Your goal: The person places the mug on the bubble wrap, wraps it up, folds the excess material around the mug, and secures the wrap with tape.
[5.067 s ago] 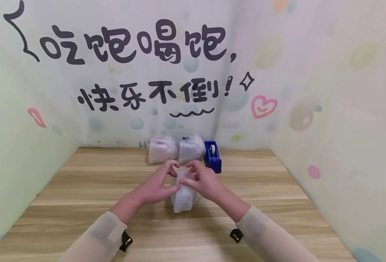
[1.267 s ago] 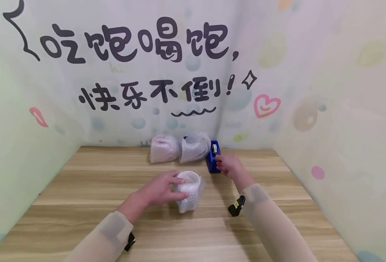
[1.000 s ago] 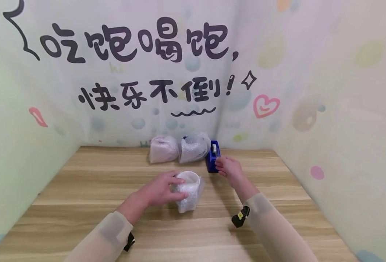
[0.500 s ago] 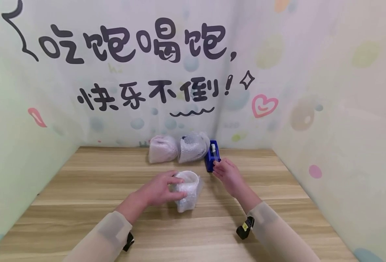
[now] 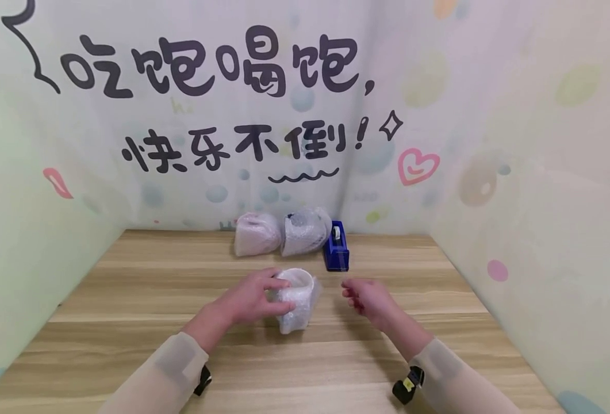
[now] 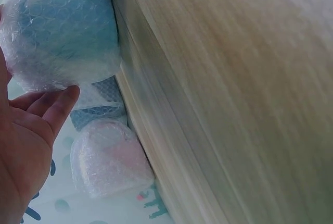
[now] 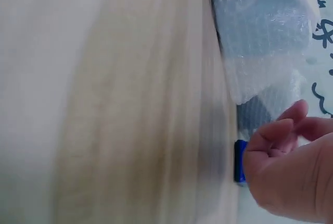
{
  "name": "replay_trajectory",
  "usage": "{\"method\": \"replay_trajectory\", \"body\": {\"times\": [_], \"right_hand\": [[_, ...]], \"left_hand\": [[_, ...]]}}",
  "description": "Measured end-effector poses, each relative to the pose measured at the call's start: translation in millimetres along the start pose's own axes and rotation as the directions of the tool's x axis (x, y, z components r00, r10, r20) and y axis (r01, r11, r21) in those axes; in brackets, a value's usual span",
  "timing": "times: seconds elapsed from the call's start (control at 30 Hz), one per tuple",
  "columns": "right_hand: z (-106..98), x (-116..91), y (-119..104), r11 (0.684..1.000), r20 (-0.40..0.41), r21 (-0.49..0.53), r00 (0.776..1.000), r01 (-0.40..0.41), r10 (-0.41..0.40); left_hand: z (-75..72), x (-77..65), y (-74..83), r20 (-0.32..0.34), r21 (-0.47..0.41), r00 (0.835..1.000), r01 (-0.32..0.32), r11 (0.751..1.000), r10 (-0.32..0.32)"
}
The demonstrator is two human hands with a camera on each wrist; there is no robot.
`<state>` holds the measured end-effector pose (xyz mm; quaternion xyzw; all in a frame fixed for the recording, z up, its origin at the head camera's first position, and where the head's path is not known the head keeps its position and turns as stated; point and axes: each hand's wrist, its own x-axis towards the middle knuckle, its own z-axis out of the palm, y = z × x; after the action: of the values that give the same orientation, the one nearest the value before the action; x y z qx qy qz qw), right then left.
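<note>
A white cup wrapped in bubble wrap (image 5: 296, 310) stands upright on the table, its round rim uppermost. My left hand (image 5: 248, 299) grips it from the left, thumb in front and fingers at the rim; the left wrist view shows fingertips against the wrapped cup (image 6: 67, 31). To the right, my right hand (image 5: 369, 299) pinches the end of a faint strip of clear tape (image 5: 342, 277) drawn out from the blue tape dispenser (image 5: 337, 259). In the right wrist view the thumb and curled fingers (image 7: 276, 130) meet; the tape itself is hardly visible there.
Two more bubble-wrapped bundles stand at the back by the wall: a pinkish one (image 5: 257, 234) and a greyish one (image 5: 306, 231) right beside the dispenser. Printed wall sheets enclose the wooden table (image 5: 154, 287) at the back and both sides.
Both hands worked at the wrap earlier; then my right hand went to the dispenser. Over the last second it has drawn back toward me from it, with the tape. My left hand stays on the cup.
</note>
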<state>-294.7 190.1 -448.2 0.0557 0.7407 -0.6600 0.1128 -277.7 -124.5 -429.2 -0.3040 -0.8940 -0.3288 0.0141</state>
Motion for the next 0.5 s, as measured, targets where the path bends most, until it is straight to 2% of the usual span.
{"method": "replay_trajectory", "body": {"times": [0.1,0.23,0.33,0.4,0.43,0.5], "right_hand": [[-3.2,-1.6,5.6,0.996,0.018,-0.053,0.998,-0.066,0.067],[-3.4,5.1,9.9,0.985,0.053,-0.132,0.992,-0.107,0.115],[-1.4,12.4,9.4,0.961,0.046,-0.251,0.99,-0.119,0.134],[-0.3,17.3,7.6,0.917,0.029,-0.382,0.99,-0.114,0.135],[-0.1,19.6,6.4,0.884,0.015,-0.454,0.991,-0.113,0.134],[-1.1,23.6,3.1,0.78,-0.011,-0.616,0.992,-0.108,0.128]], "left_hand": [[-0.4,-0.5,-0.6,0.006,-0.004,1.0,0.015,1.0,-0.015],[0.6,-1.4,-1.6,0.01,0.006,1.0,0.019,1.0,-0.019],[1.4,-1.6,-1.8,0.006,0.012,1.0,0.013,1.0,-0.013],[1.5,-1.5,-1.6,0.004,0.008,1.0,0.013,1.0,-0.013],[1.5,-1.4,-1.4,0.004,0.006,1.0,0.014,1.0,-0.014],[1.1,-1.2,-1.1,0.004,0.005,1.0,0.018,1.0,-0.019]]}}
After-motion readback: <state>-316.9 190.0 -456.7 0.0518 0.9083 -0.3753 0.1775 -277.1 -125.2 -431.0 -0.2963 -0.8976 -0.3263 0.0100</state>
